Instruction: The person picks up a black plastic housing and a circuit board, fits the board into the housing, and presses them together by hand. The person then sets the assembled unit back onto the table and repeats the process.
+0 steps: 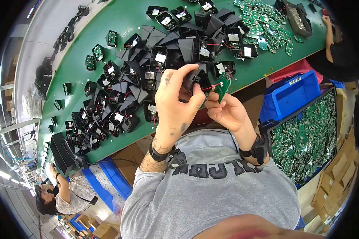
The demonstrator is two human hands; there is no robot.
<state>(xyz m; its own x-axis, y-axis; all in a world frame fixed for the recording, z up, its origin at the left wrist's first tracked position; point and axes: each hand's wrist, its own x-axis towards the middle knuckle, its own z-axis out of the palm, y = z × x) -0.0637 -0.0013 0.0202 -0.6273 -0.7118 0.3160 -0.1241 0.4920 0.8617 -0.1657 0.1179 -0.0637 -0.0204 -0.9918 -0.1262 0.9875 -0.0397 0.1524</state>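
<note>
gray sweatshirt (211,195) cloth fills the lower middle of the frame, closest to the head camera i watch through. just above it, at the center, i see the left hand (172,101) gripping a small black housing (194,79), index finger bent over its top and thumb pressed at its near side; i cannot tell how the other fingers sit behind it. right beside it, the right hand (232,111) pinches a green circuit board (223,88) between thumb and fingertips, board tilted, with a red wire (214,86) running from it toward the housing. across the green table (251,75), i have a pile of black housings (125,89) at upper left to top center and loose green boards (263,28) at upper right. a blue bin (272,104) sits at right, and a co-worker (70,193) shows at lower left.
</note>
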